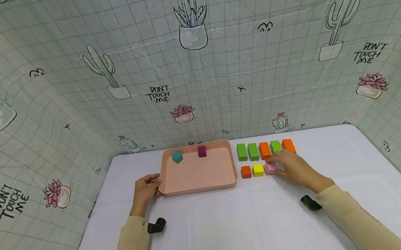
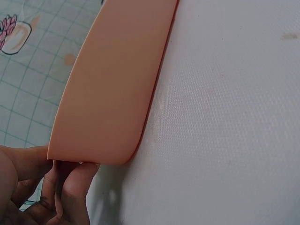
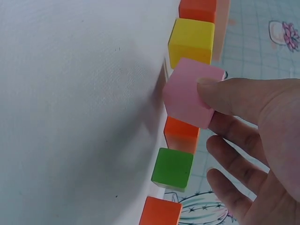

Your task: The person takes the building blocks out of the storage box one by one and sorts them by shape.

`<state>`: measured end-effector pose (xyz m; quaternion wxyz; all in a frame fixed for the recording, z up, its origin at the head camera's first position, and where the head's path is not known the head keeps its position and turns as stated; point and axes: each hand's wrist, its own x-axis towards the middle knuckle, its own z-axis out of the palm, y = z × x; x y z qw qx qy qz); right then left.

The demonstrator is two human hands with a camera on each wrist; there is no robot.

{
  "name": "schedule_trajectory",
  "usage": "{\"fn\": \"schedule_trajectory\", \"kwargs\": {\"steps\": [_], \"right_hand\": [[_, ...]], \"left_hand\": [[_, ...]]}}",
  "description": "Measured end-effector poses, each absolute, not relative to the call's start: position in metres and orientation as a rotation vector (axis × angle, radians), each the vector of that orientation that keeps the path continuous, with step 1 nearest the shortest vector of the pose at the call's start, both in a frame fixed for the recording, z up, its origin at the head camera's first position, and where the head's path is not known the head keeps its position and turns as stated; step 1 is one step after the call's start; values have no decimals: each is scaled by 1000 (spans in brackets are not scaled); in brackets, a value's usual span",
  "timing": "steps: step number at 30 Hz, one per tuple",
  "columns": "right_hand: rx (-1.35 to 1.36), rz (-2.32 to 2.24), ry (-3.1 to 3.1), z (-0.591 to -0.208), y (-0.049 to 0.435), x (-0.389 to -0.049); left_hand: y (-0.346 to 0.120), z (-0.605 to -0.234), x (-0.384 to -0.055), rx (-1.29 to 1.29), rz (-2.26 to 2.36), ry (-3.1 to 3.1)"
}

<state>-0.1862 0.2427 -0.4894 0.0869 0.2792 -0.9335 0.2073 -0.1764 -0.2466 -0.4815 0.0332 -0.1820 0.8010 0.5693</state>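
A pink cube (image 1: 270,168) is pinched between the thumb and fingers of my right hand (image 1: 293,169). In the right wrist view the thumb presses on one face of that cube (image 3: 192,93), and the other fingers are bent behind it. My left hand (image 1: 146,191) grips the left end of a shallow peach tray (image 1: 201,189). The left wrist view shows the thumb at the rim of the tray (image 2: 110,84) and fingers against its outer wall. Inside the tray lie a teal cube (image 1: 177,157) and a purple cube (image 1: 202,151), apart from each other.
Left of the pink cube sit a yellow cube (image 1: 258,170) and an orange-red cube (image 1: 246,172). Behind them is a row of upright-looking green (image 1: 242,152) and orange blocks (image 1: 265,151). A patterned cloth hangs behind the white table (image 1: 212,226).
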Motion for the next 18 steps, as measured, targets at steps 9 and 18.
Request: {"fn": "schedule_trajectory", "kwargs": {"steps": [9,18], "right_hand": [[843,601,-2793,-492,240,-186],[817,612,-2839,-485,235,-188]], "left_hand": [[-246,-479,-175,-551,1779,2452],[-247,-480,-175,-558,1760,2458]]}}
